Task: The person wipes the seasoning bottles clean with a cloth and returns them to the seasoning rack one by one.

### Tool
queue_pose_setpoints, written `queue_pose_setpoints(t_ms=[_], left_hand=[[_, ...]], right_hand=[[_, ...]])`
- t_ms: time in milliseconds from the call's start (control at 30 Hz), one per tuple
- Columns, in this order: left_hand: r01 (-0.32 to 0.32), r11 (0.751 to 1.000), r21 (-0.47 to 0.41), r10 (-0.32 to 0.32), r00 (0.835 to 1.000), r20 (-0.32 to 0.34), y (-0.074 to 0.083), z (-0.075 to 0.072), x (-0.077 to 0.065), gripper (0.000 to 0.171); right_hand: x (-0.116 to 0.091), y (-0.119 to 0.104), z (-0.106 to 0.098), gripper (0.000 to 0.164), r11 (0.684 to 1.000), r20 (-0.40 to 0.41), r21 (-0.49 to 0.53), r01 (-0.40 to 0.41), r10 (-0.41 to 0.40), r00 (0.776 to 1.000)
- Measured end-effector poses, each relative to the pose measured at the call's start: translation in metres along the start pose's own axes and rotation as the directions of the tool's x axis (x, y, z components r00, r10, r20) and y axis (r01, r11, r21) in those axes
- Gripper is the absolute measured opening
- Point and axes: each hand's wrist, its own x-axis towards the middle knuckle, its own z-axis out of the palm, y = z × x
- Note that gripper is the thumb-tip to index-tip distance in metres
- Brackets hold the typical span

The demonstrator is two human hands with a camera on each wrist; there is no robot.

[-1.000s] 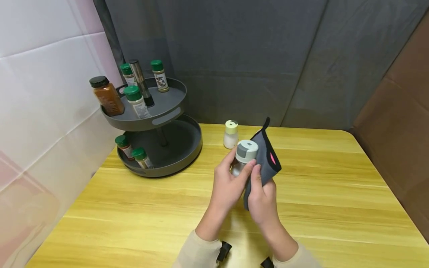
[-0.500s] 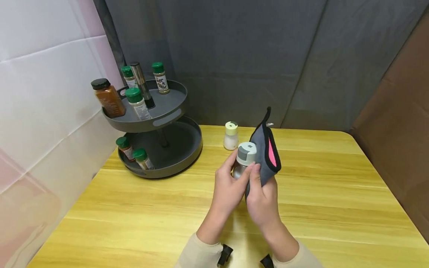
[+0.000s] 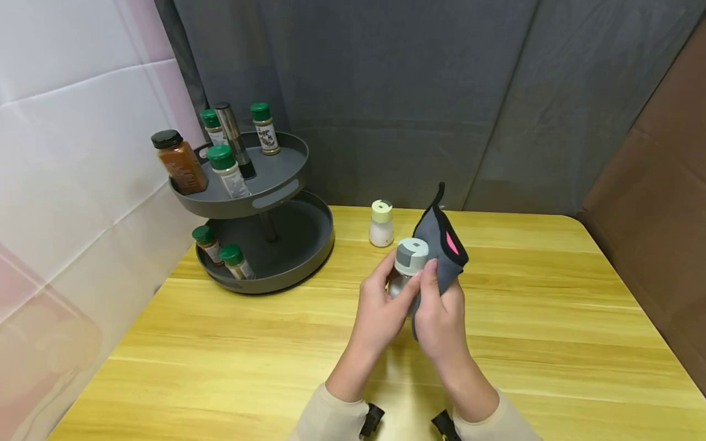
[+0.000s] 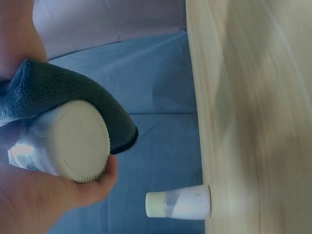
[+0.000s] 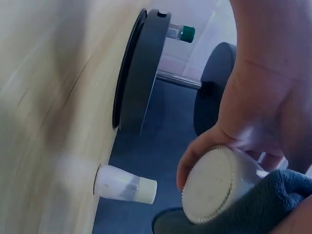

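Nearer me than the yellow-capped shaker (image 3: pixel 381 225) and slightly to its right, the grey-capped jar (image 3: pixel 410 260) is in my grip, clear of the table (image 3: pixel 237 361), long axis near upright, capped end uppermost. My left hand (image 3: pixel 379 309), the closer one to that shaker, curls round the jar's body; my right hand (image 3: pixel 444 318), farther to the shaker's right, grips a grey cloth (image 3: pixel 431 234) touching the jar.
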Motion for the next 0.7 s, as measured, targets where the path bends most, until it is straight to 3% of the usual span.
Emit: queue_pose_setpoints(t_ms=[100, 167, 333, 467, 700], left_hand=[[0.007, 1.0, -0.012, -0.008, 1.0, -0.008, -0.002, 0.001, 0.0, 0.044], [0.006, 1.0, -0.023, -0.007, 1.0, -0.025, -0.004, 0.001, 0.001, 0.044], [0.011, 1.0, -0.024, -0.012, 0.998, -0.055, -0.003, -0.004, 0.006, 0.045], [0.027, 1.0, -0.009, -0.028, 0.999, -0.039, -0.002, -0.006, 0.007, 0.046], [0.042, 0.999, -0.025, -0.041, 0.999, 0.013, -0.001, -0.003, 0.001, 0.046]], right_hand=[[-0.003, 0.007, 0.003, 0.05, 0.995, -0.007, -0.076, 0.061, -0.062, 0.998], [-0.007, 0.014, 0.005, 0.049, 0.988, 0.003, -0.146, 0.058, -0.058, 0.998], [-0.013, 0.025, 0.006, 0.052, 0.983, 0.052, -0.162, -0.085, 0.095, 0.994], [-0.007, 0.016, 0.001, 0.057, 0.979, 0.064, -0.123, -0.165, 0.173, 0.983], [0.003, -0.007, 0.001, 0.056, 0.999, 0.052, -0.024, -0.023, 0.024, 0.998]])
